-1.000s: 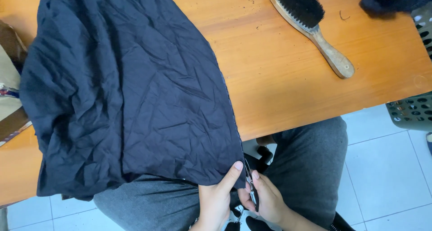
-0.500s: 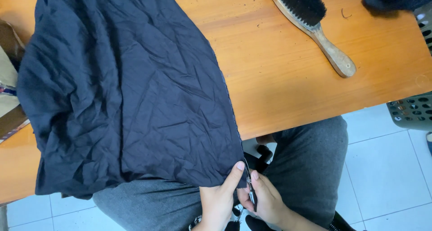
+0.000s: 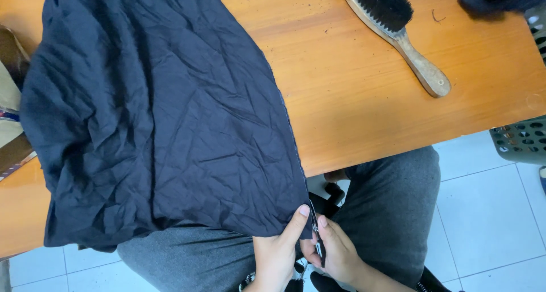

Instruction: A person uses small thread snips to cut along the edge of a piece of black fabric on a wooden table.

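left hand [image 3: 277,252] pinching the near corner of the dark navy garment [image 3: 153,116], keeping its edge taut | right hand [image 3: 336,252] gripping a small thread snip [image 3: 318,246] at that edge | garment draping off the orange wooden surface [image 3: 364,98] onto the lap | clothes brush [image 3: 395,30] lying far right

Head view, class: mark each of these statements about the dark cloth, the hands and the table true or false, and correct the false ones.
1. The dark navy cloth lies crumpled over the wooden table and hangs over its near edge. True.
2. Both hands pinch the cloth's lower corner, the left hand beside the right hand. True.
3. The wooden brush rests on top of the cloth. False: it lies on bare table, apart from the cloth.
4. The brush has white bristles. False: they are black.
5. The person wears grey trousers. True.
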